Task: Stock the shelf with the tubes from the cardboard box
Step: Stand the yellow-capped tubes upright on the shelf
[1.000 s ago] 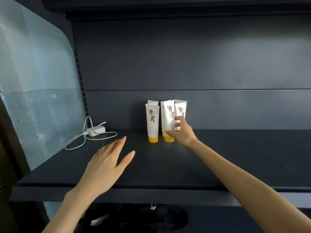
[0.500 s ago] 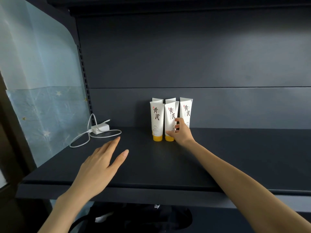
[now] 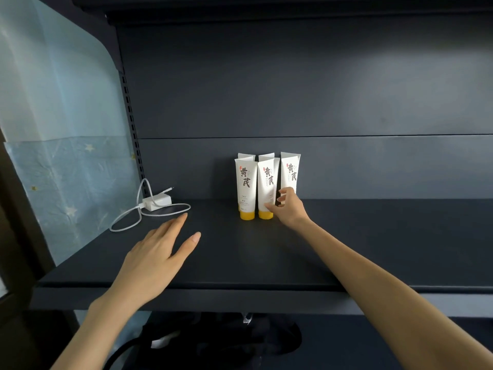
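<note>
Dark shelf (image 3: 373, 236); tubes (image 3: 266, 180) marked 黄芪; right hand (image 3: 290, 209) fingers grip rightmost tube (image 3: 290, 172); left hand (image 3: 152, 263) fingers spread.

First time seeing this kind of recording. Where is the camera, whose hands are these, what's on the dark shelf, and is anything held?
No machine: a person works bare-handed, filmed by one camera worn on their head, looking forward and down. The left hand is open over the dark shelf, holding nothing. The right hand curls round the base of the rightmost tube. Five white tubes stand upright together, two half hidden behind; the front ones show yellow caps at the bottom. A white corded charger lies further left. The cardboard box is not in view.
</note>
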`<state>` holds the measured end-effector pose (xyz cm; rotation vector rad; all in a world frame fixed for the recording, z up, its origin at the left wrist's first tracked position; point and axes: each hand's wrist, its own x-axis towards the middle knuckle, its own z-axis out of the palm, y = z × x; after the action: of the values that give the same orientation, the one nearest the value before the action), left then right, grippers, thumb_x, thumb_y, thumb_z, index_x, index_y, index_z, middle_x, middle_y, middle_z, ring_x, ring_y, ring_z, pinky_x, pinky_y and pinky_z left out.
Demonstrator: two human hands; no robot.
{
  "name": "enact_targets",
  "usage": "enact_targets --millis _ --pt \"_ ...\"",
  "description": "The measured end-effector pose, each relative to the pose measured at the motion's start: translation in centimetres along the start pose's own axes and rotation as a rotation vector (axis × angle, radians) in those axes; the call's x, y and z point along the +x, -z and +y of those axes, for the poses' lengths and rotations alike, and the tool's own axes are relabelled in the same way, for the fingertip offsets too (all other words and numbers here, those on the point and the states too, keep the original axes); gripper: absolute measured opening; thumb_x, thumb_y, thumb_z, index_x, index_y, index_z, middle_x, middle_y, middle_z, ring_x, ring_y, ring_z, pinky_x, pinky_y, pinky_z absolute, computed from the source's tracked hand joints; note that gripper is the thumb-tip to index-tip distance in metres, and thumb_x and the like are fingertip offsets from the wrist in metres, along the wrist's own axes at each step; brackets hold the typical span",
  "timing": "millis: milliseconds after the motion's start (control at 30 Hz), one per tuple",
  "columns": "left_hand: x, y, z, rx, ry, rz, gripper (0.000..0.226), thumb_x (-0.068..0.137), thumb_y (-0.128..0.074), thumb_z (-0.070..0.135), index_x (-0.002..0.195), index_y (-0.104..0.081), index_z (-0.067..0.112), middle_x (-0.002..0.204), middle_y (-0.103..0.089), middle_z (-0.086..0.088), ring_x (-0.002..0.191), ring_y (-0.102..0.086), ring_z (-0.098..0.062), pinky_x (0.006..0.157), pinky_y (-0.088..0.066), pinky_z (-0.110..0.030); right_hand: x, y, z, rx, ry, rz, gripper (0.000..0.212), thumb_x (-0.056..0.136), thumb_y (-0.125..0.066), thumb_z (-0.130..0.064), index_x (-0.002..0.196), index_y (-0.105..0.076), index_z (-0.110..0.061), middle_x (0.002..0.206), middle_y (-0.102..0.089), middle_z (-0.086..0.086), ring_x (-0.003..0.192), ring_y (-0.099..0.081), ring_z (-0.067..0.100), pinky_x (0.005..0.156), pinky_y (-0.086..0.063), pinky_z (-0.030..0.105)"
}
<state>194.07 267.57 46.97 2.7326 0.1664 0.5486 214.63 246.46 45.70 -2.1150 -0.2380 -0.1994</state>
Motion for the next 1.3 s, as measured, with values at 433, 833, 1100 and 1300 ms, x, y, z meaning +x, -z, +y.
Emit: enact_targets --millis 433,833,1100,1300 --pt "-1.8 0.2 -0.4 0.117 -0.132 0.018 0.064 0.093 -0.028 0.056 0.149 -0.024 0.025 0.150 -0.034 0.008 0.134 -0.035 -0.017 0.105 -0.030 -0.033 -12.5 7.5 1.0 -0.708 0.096 0.082 0.070 0.095 -0.030 -0.057 0.151 -0.013 -0.018 0.157 -0.018 0.004 0.145 -0.015 0.023 0.115 -0.020 0.048" --pt "-3.8 -1.3 0.4 0.263 -0.209 0.051 0.082 0.083 -0.017 0.065 0.136 -0.049 0.012 0.133 -0.056 -0.009 0.118 -0.054 -0.034 0.097 -0.042 -0.051 -25.0 13.5 5.6 -0.978 -0.045 0.295 0.074 0.090 -0.023 -0.062 0.151 -0.018 -0.021 0.158 -0.018 0.000 0.146 -0.012 0.020 0.116 -0.013 0.050" --pt "-6.1 -3.4 6.2 0.228 -0.290 0.027 0.077 0.084 -0.024 0.061 0.133 -0.053 0.009 0.130 -0.058 -0.011 0.115 -0.055 -0.036 0.094 -0.044 -0.053 -30.6 19.3 10.5 -1.021 -0.156 0.368 0.085 0.085 -0.009 -0.072 0.147 -0.031 -0.019 0.152 -0.034 0.004 0.142 -0.028 0.026 0.112 -0.023 0.054" --pt "-9.2 -6.2 12.6 0.165 -0.379 0.002 0.073 0.086 -0.028 0.057 0.129 -0.055 0.005 0.126 -0.060 -0.014 0.112 -0.057 -0.037 0.090 -0.045 -0.052 -36.0 24.3 14.0 -1.029 -0.232 0.354 0.087 0.083 -0.004 -0.073 0.149 -0.026 -0.021 0.155 -0.028 0.002 0.144 -0.022 0.022 0.114 -0.016 0.052"
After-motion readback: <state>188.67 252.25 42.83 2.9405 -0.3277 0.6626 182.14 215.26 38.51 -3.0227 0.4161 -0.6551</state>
